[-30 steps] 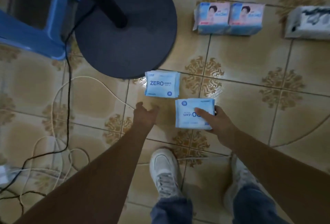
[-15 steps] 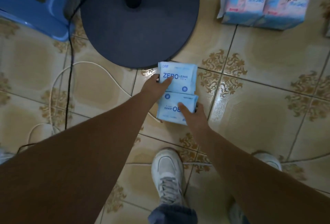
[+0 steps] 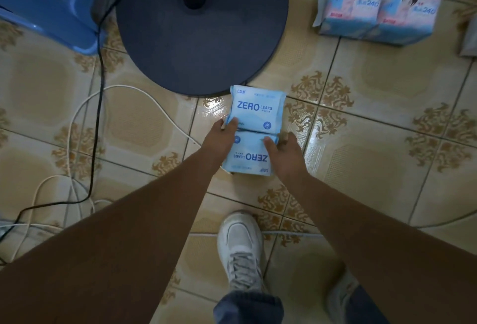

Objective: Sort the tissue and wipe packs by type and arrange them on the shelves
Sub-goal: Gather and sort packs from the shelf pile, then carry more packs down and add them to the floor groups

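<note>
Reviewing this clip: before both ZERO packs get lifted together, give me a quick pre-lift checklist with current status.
1. Left hand grips far pack at its near left corner: ok.
2. Right hand grips near pack, thumb on top: ok.
3. Packs same type, edges meeting: ok.
4. Print facing the same way: not ok, near pack reads upside down.
5. White cable apart from the packs: ok.
6. Shelf in view: not ok, none visible.

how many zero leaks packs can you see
2. The far pack lies by the dark round base, left hand pinching it; the near pack touches it, gripped by the right hand.
</note>
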A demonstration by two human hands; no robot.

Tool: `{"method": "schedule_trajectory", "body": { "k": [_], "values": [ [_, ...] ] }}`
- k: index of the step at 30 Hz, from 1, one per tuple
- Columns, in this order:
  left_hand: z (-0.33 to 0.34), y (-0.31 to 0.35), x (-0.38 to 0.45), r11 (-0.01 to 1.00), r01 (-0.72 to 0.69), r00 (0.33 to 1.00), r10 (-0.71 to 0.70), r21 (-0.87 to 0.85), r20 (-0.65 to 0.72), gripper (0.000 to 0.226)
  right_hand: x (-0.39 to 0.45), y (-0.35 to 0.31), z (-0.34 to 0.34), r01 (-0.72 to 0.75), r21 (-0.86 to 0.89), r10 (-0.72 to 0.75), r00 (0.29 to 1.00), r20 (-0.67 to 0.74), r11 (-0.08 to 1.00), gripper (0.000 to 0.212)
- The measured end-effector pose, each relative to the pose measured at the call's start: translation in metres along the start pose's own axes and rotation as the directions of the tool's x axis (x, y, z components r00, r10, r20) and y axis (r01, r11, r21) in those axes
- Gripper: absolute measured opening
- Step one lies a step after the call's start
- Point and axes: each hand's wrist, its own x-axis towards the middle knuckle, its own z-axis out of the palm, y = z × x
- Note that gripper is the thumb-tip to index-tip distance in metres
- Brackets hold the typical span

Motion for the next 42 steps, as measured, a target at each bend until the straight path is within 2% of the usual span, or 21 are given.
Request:
{"method": "schedule_trajectory", "body": {
  "k": [2,4,7,9,11,15,18,22,27,31,34,37,42],
  "values": [
    [0.002,-0.012,-0.004,0.997,0.066,0.997,-0.068,-0.037,-0.046,0.076,0.001,-0.01,-0.009,-0.011,-0.02,0.011,1.0,0.01,1.0,0.064],
    [0.005,-0.023,-0.007,0.991,0.123,0.988,-0.127,-0.046,-0.09,0.083,0.004,-0.02,-0.015,-0.042,-0.006,0.042,0.998,0.05,0.999,0.06],
    [0.012,-0.018,-0.025,0.986,0.165,0.982,-0.167,-0.03,-0.082,0.059,0.006,-0.034,-0.017,-0.095,0.033,0.09,0.987,0.137,0.995,0.048],
    [0.014,-0.012,-0.034,0.988,0.155,0.985,-0.153,0.028,-0.075,0.049,0.0,-0.042,-0.018,-0.111,-0.002,0.11,0.983,0.146,0.994,0.053],
    [0.012,-0.003,-0.044,0.984,0.113,0.99,-0.099,0.139,-0.105,0.05,-0.009,-0.045,-0.026,-0.104,-0.075,0.11,0.991,0.081,0.992,0.064],
    [0.004,0.02,-0.087,0.914,-0.031,0.986,0.094,0.404,-0.137,0.056,-0.044,-0.044,-0.067,-0.098,-0.188,0.096,0.995,-0.02,0.977,0.072],
    [0.004,0.041,-0.125,0.819,-0.12,0.98,0.188,0.56,-0.066,0.059,-0.074,-0.058,-0.116,-0.086,-0.217,0.078,0.996,-0.043,0.972,0.071],
    [0.016,0.093,-0.204,0.649,-0.226,0.963,0.263,0.726,0.064,0.067,-0.12,-0.107,-0.199,-0.003,-0.238,-0.024,0.994,-0.11,0.971,0.07],
    [0.034,0.19,-0.347,0.593,-0.375,0.914,0.366,0.713,0.176,0.069,-0.217,-0.211,-0.33,0.207,-0.276,-0.271,0.937,-0.22,0.939,0.065],
    [0.029,0.261,-0.476,0.53,-0.471,0.863,0.441,0.705,0.246,0.069,-0.322,-0.285,-0.426,0.271,-0.277,-0.345,0.9,-0.267,0.922,0.063],
    [0.019,0.31,-0.586,0.466,-0.535,0.819,0.492,0.705,0.297,0.068,-0.428,-0.334,-0.499,0.317,-0.291,-0.407,0.848,-0.339,0.903,0.063],
    [0.012,0.351,-0.682,0.413,-0.626,0.744,0.569,0.661,0.349,0.066,-0.53,-0.371,-0.56,0.387,-0.305,-0.49,0.737,-0.465,0.87,0.064],
    [0.014,0.375,-0.816,0.274,-0.832,0.518,0.695,0.482,0.499,0.062,-0.687,-0.39,-0.626,0.434,-0.311,-0.513,0.5,-0.697,0.846,0.063]
  ]
}}
